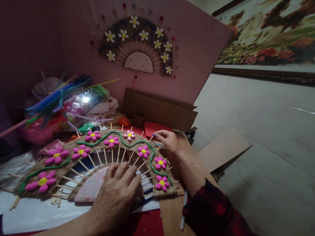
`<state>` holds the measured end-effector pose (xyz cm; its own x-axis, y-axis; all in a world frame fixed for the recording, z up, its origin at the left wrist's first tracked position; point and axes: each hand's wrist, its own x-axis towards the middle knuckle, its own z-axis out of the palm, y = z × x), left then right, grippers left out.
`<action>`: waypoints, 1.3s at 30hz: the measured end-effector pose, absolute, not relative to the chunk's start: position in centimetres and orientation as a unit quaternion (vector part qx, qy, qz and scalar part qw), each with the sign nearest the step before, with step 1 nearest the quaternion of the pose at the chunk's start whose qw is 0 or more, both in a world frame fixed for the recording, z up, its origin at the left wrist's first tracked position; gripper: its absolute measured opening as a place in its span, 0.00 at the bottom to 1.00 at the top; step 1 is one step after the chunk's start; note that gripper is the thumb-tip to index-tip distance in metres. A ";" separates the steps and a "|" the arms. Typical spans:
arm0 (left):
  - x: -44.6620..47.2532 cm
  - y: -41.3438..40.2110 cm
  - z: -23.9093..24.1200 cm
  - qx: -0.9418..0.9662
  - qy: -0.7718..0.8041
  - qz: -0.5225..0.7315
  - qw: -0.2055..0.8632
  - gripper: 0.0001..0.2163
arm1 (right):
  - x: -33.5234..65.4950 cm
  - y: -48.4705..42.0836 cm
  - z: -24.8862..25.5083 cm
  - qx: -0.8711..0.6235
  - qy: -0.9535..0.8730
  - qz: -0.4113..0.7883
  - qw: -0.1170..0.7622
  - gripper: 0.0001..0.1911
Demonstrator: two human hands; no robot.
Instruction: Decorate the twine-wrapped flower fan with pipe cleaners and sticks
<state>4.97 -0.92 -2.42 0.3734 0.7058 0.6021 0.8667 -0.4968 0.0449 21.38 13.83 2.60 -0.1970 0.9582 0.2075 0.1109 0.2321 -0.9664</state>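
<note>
A fan-shaped woven arch (62,167) lies flat before me, made of brown twine over wooden sticks, with pink flowers and a wavy green cord on it. My left hand (118,193) rests flat on the sticks near the arch's inner edge, fingers spread. My right hand (167,140) reaches to the arch's far rim, its fingertips pinched on a small blue-tipped stick end (153,135). The right arm wears a red and black plaid sleeve (219,221).
A finished arch with white flowers (139,45) hangs on the pink board behind. A pile of coloured pipe cleaners and plastic bags (61,106) sits at back left. Brown cardboard pieces (161,110) stand behind; a cardboard sheet (223,147) lies to the right. A framed picture (285,34) hangs on the wall.
</note>
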 end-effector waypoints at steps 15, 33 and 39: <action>4.9 -0.9 -2.7 -0.814 -0.486 -0.286 0.143 0.07 | 21.6 14.9 2.2 -0.407 -0.646 0.432 0.480 0.09; 4.9 -0.9 -2.6 -0.814 -0.478 -0.296 0.146 0.07 | 21.9 15.1 2.3 -0.439 -0.667 0.369 0.476 0.07; 4.9 -0.9 -2.6 -0.814 -0.478 -0.298 0.143 0.06 | 21.6 14.5 2.4 -0.454 -0.706 0.287 0.461 0.06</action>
<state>4.86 -0.89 -2.62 0.3643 0.6932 0.6219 0.8634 -0.5017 0.0535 21.62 14.45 2.40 -0.1614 0.9062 0.3908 0.3766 0.4226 -0.8244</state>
